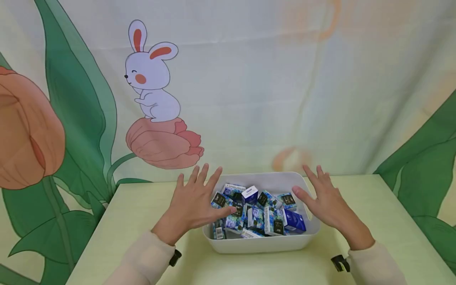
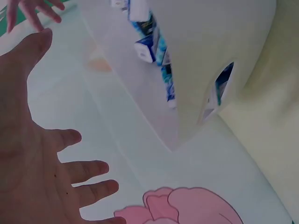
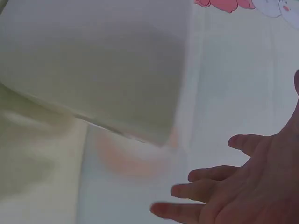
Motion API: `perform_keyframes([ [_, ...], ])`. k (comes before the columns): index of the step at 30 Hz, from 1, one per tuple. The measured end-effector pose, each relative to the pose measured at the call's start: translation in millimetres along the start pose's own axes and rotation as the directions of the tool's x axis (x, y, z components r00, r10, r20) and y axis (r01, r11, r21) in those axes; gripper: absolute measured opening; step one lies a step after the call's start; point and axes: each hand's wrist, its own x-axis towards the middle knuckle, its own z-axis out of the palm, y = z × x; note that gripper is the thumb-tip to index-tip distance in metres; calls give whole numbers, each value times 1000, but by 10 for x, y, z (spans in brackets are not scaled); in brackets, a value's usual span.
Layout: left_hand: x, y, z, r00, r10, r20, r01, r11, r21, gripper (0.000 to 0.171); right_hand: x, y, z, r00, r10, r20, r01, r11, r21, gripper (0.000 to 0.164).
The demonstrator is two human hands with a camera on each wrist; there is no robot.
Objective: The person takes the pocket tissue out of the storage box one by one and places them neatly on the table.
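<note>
A white plastic bin [image 1: 263,246] stands on the table, holding a jumble of small blue flower-patterned packs [image 1: 273,221]. Among them lie a plain dark blue pack [image 1: 295,221] and a blue-and-white one [image 1: 250,194]. My left hand [image 1: 196,202] hovers by the bin's left end, fingers spread, its thumb in front of some packs. On the other side, my right hand [image 1: 327,202] is held out with its fingers apart, near the right end. Both wrist views show the bin's outer wall [image 3: 93,60] apart from the fingers. Neither hand holds anything.
The pale yellow-green tabletop [image 1: 135,225] extends to both sides of the bin. Behind it hangs a curtain [image 1: 242,99] printed with a rabbit and tulips. A handle slot [image 2: 218,91] pierces one end of the bin.
</note>
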Motion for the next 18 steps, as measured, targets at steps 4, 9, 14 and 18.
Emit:
perform_keyframes([
  [4,96,98,91,997,68,47,-72,994,79,112,58,133,61,999,47,24,-50,993,104,78],
  [9,184,208,222,988,123,94,-137,978,158,112,95,258,154,989,127,76,-138,976,170,80],
  [14,215,299,319,983,120,140,-150,963,223,109,127,326,255,979,179,98,-196,958,207,86],
  [18,238,396,424,983,105,153,-145,948,282,111,132,342,329,966,243,87,-258,931,260,93],
])
